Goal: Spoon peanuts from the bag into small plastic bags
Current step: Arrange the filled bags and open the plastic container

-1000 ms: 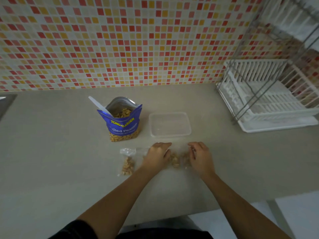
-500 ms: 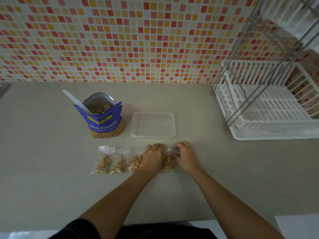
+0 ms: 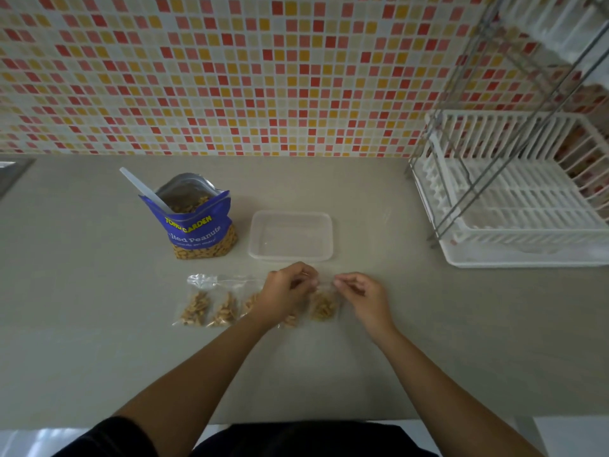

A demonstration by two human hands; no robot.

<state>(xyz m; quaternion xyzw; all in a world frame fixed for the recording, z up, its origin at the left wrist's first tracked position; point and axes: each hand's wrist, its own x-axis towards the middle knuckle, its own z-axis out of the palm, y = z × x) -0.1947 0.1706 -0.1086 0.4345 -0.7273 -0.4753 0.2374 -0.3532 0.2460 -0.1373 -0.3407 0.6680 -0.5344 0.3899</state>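
My left hand (image 3: 286,291) and right hand (image 3: 362,296) are close together over a beige counter (image 3: 99,341). Each has its fingers curled and pinches the top edge of a small clear plastic bag (image 3: 323,307). That bag sits between my hands, and its lower half is filled with a clump of tan peanuts. To the left of my left hand, more filled small bags (image 3: 211,308) lie flat in a row, side by side, and the nearest is partly hidden under my wrist. Beyond my left hand and further left, the blue peanut bag (image 3: 197,225) stands upright and open, with a silver lining, yellow lettering and nuts showing inside. A white plastic spoon (image 3: 142,190) leans out of its mouth. Just beyond both hands lies a shallow clear container (image 3: 291,236). Far to my right stands a white dish rack (image 3: 514,206).
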